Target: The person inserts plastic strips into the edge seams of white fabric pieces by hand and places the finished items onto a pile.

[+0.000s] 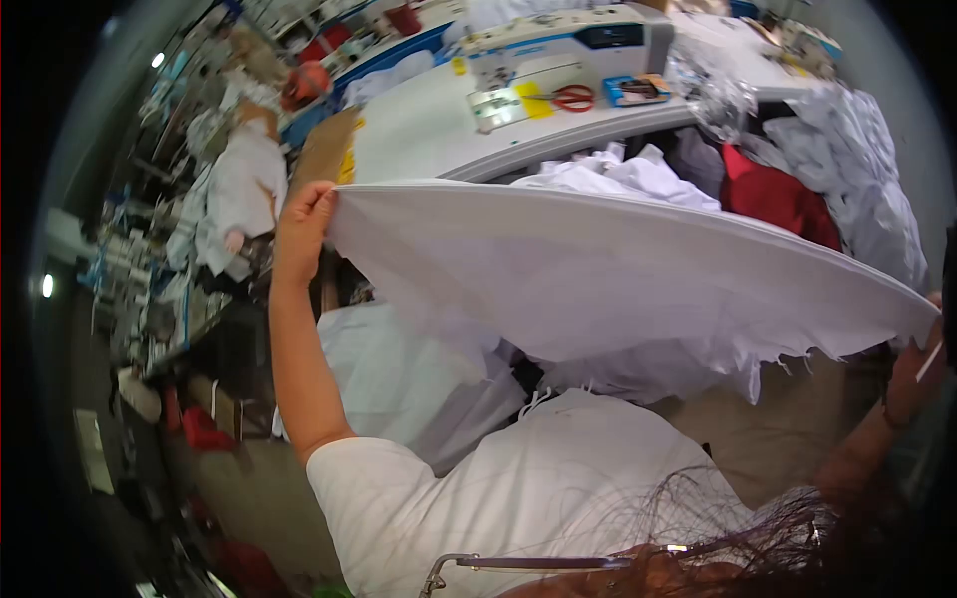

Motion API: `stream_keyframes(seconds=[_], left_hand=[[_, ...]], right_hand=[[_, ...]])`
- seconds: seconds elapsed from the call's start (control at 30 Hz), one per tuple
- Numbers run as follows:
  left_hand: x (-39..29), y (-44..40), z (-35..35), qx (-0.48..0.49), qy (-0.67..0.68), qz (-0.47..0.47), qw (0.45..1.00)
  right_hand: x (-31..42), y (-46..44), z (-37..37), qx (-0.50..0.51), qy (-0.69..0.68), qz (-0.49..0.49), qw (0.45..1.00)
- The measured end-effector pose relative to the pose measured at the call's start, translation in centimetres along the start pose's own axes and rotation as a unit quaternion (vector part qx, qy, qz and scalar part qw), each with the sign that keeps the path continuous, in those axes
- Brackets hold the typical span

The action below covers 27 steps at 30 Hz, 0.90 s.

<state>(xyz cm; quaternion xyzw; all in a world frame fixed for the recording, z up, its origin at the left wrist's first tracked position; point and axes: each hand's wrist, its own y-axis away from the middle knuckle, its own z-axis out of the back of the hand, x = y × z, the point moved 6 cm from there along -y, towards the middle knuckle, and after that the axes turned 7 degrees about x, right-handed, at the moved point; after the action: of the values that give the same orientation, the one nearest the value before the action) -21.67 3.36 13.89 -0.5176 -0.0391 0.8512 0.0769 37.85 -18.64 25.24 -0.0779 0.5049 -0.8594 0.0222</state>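
A wide piece of white fabric (598, 264) is stretched out in front of me, its upper edge pulled into a long curve and its lower right edge frayed with loose threads. My left hand (307, 224) pinches the upper left corner, fingers closed. At the far right my right hand (922, 359) grips the other end; it is partly cut off by the dark edge of the view. Beyond the fabric stands a sewing machine (568, 50) on a white table (419, 125). Red-handled scissors (572, 98) lie beside its base.
A small blue box (636, 90) sits near the scissors. White cloth (638, 174), red cloth (773, 194) and a hanging white bundle (852, 169) are behind the fabric. More white cloth (399, 374) lies by my lap. At left, another person in white (244, 189) is among machines.
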Motion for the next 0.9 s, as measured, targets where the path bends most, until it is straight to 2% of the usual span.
stream_keyframes(seconds=[0.03,0.07,0.1,0.13,0.17,0.2,0.27,0.3,0.37,0.4,0.43,0.47,0.5,0.53,0.57,0.6,0.63,0.7,0.73,0.77,0.8,0.83,0.87,0.9], left_hand=[[-0.2,1.9,2.7,-0.025,0.015,0.009,1.000],[-0.4,3.9,5.6,-0.051,0.031,0.017,0.998],[-0.3,5.8,9.2,-0.111,0.026,0.019,0.993],[-1.7,7.9,12.5,-0.173,-0.037,-0.041,0.983],[-2.4,10.4,15.9,-0.217,-0.032,-0.066,0.973],[-3.7,13.0,18.7,-0.261,-0.050,-0.054,0.963],[-6.5,18.2,23.7,-0.366,-0.135,-0.013,0.921],[-8.3,20.0,25.6,-0.360,-0.161,-0.048,0.918],[-11.1,23.4,31.3,-0.425,-0.262,-0.004,0.866],[-13.7,23.7,31.9,-0.443,-0.332,0.029,0.832],[-16.1,23.8,32.4,-0.458,-0.399,0.061,0.792],[-17.7,23.4,33.9,-0.449,-0.480,0.041,0.753],[-18.9,22.3,35.3,-0.434,-0.558,0.020,0.708],[-19.8,20.9,34.8,-0.425,-0.609,0.009,0.670],[-19.0,19.2,36.5,-0.383,-0.625,-0.015,0.680],[-17.9,17.3,38.0,-0.340,-0.640,-0.042,0.688],[-15.7,15.8,37.3,-0.335,-0.632,-0.038,0.698],[-8.5,12.9,38.1,-0.268,-0.664,0.000,0.698],[-4.2,11.8,37.0,-0.236,-0.653,-0.003,0.720],[-0.4,11.2,34.5,-0.223,-0.591,0.010,0.775],[5.9,10.6,34.9,-0.210,-0.601,-0.014,0.771],[11.1,9.8,33.6,-0.149,-0.594,0.006,0.791],[14.9,9.3,30.7,-0.152,-0.647,0.052,0.745],[20.0,9.1,29.3,-0.142,-0.632,0.014,0.761]], right_hand=[[1.2,-0.2,-0.6,0.006,0.029,0.024,0.999],[3.8,-0.9,-1.6,0.027,0.050,0.137,0.989],[5.0,-1.0,-2.8,0.027,0.030,0.146,0.988],[5.3,-0.9,-3.4,-0.015,-0.057,0.090,0.994],[5.5,-0.7,-4.2,-0.052,-0.145,0.031,0.988],[5.5,-0.5,-5.9,-0.016,-0.305,-0.063,0.950],[12.0,-1.2,-6.2,-0.045,-0.212,0.177,0.960],[14.4,-1.7,-6.3,-0.035,-0.251,0.205,0.945],[10.8,1.6,-8.0,0.041,-0.248,0.239,0.938],[12.2,1.6,-9.1,0.124,-0.360,0.205,0.901],[13.7,1.3,-10.0,0.141,-0.474,0.123,0.860],[15.5,1.1,-11.1,0.156,-0.576,0.037,0.801],[17.7,1.1,-11.4,0.156,-0.576,0.036,0.801],[19.0,1.3,-12.5,0.170,-0.685,-0.062,0.706],[20.1,1.9,-13.8,0.176,-0.772,-0.160,0.589],[21.5,2.2,-14.5,0.194,-0.778,-0.128,0.584],[22.7,3.1,-15.3,0.238,-0.747,-0.202,0.587],[23.2,7.1,-19.1,0.294,-0.670,-0.269,0.626],[25.7,8.3,-20.1,0.342,-0.707,-0.299,0.542],[26.3,11.0,-22.4,0.365,-0.738,-0.301,0.481],[27.2,12.6,-23.6,0.403,-0.700,-0.327,0.490],[27.5,14.2,-25.1,0.436,-0.654,-0.315,0.532],[27.3,15.7,-26.8,0.467,-0.604,-0.301,0.571],[26.9,16.7,-28.2,0.477,-0.563,-0.277,0.616]])
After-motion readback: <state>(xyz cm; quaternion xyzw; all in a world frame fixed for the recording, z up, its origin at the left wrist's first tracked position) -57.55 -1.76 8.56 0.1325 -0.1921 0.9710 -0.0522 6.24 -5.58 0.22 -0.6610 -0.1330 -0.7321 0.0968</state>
